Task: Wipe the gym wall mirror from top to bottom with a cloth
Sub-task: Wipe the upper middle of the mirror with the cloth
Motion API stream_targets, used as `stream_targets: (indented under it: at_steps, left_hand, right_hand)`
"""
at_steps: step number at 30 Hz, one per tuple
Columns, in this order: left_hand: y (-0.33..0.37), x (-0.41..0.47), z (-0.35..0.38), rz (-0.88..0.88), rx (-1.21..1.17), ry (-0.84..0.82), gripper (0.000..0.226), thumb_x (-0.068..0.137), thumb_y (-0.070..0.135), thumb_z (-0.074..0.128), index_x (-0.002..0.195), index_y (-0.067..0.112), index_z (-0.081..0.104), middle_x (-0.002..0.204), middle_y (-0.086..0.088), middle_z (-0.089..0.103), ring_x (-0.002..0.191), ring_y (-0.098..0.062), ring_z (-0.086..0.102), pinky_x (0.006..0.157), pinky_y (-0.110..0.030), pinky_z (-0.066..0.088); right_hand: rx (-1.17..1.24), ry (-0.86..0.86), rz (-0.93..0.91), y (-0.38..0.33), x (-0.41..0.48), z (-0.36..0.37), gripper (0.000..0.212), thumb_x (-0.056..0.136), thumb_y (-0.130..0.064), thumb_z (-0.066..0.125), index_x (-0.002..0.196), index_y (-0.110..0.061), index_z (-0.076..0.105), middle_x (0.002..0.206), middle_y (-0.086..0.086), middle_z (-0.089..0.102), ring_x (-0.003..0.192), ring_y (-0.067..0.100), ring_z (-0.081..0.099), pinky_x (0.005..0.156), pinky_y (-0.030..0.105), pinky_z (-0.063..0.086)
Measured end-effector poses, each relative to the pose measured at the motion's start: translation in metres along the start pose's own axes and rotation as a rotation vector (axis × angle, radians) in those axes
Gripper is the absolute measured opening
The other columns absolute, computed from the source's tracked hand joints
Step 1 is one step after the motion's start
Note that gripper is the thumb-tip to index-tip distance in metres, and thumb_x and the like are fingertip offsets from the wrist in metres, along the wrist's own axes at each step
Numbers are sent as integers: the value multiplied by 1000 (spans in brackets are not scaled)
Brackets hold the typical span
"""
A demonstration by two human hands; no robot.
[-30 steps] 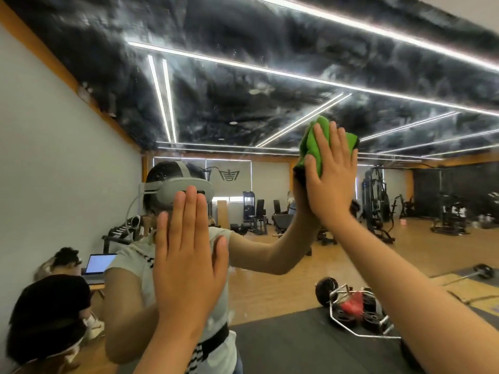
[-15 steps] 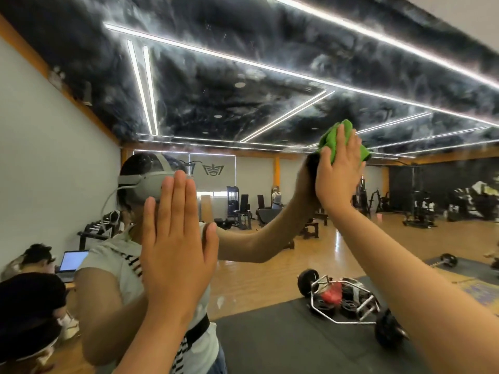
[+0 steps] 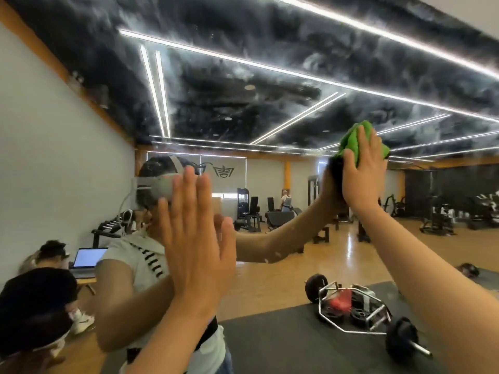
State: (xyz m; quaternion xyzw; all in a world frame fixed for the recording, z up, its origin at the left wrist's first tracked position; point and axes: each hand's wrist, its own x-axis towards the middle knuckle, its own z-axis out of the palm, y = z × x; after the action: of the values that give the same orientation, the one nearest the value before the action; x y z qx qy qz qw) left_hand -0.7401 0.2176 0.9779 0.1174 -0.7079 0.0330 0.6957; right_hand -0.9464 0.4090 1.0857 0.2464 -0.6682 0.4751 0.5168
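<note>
A green cloth, bunched into a wad, sits high on the wall mirror, right of centre. It is trapped between the glass and the palm of the right hand. That hand lies flat over it with fingers straight and pointing up, pressing rather than gripping, and the thumb rests along the cloth's left edge. Green folds stick out above the fingertips and to the right. The wad's longer side runs up and down, in line with the fingers.

The right arm reaches up to it from the lower right, nearly straight. The stretch of mirror directly below the hand is open glass with nothing in the way, so a downward stroke would probably come from drawing this arm back and down. Glass also shows above the cloth; whether it is within reach cannot be told.

The left hand is well apart, lower and to the left. It is spread wide and flat on the mirror, holding nothing, and seems to steady the body.

The mirror reflects the person, a gym floor and a loaded bar.
</note>
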Motion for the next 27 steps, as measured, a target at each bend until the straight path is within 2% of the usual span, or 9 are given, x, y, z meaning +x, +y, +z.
stream_targets:
  at_steps: [3,10,12,14,16,18,20,24,27]
  left_hand:
    - [48,0,31,117,-25,-51,68,100,38,32,160,12,15,168,-10,7,155,-25,7,123,-51,7]
    - [140,6,101,234,111,-160,68,97,39,32,158,12,20,168,-10,7,155,-28,6,124,-51,9]
    - [143,2,112,258,267,-192,68,99,40,24,159,9,16,168,-13,3,155,-28,3,125,-49,3]
    - [142,0,117,254,313,-193,67,101,40,21,159,8,15,168,-14,3,155,-29,4,125,-49,-1]
    - [143,0,117,256,339,-182,67,101,40,22,159,8,15,168,-14,5,155,-28,5,125,-49,-1]
    - [142,0,117,257,344,-173,68,100,40,25,159,8,17,168,-13,8,155,-27,6,125,-50,3]
    - [142,0,118,255,340,-171,68,98,40,30,159,9,21,167,-12,13,155,-27,9,125,-49,5]
    - [144,0,119,252,356,-145,69,97,40,32,158,10,21,167,-10,11,155,-24,8,125,-47,2]
    - [147,-1,118,241,379,-139,70,97,41,32,159,10,19,168,-10,9,155,-26,8,125,-47,2]
  right_hand:
    - [-27,-6,105,-20,-3,13,57,104,-33,30,158,-27,13,166,-1,3,152,18,-3,122,52,-4]
    - [-211,-208,-705,83,15,-21,58,100,-39,35,155,-24,24,163,5,20,152,22,11,120,57,13]
    - [-212,-182,-599,117,27,-34,58,99,-41,33,155,-28,22,164,2,17,152,17,7,123,50,8]
    - [-100,-82,-282,131,39,-39,58,100,-42,30,155,-28,24,164,-1,15,152,14,4,124,45,4]
    - [-44,24,50,121,49,-33,58,102,-40,26,157,-27,19,165,-1,10,152,16,2,123,50,4]
    - [-96,32,187,93,48,-19,57,105,-38,22,159,-26,8,166,-1,1,152,18,-4,122,52,1]
    - [-97,24,11,68,33,-5,58,104,-40,20,159,-26,8,166,1,-1,153,20,-5,122,50,-4]
    - [-108,-119,-655,86,21,-11,57,100,-40,32,155,-25,27,164,3,15,153,22,7,123,48,-2]
    - [-150,-156,-759,147,52,-32,56,100,-41,34,154,-29,24,164,1,19,153,19,9,122,52,6]
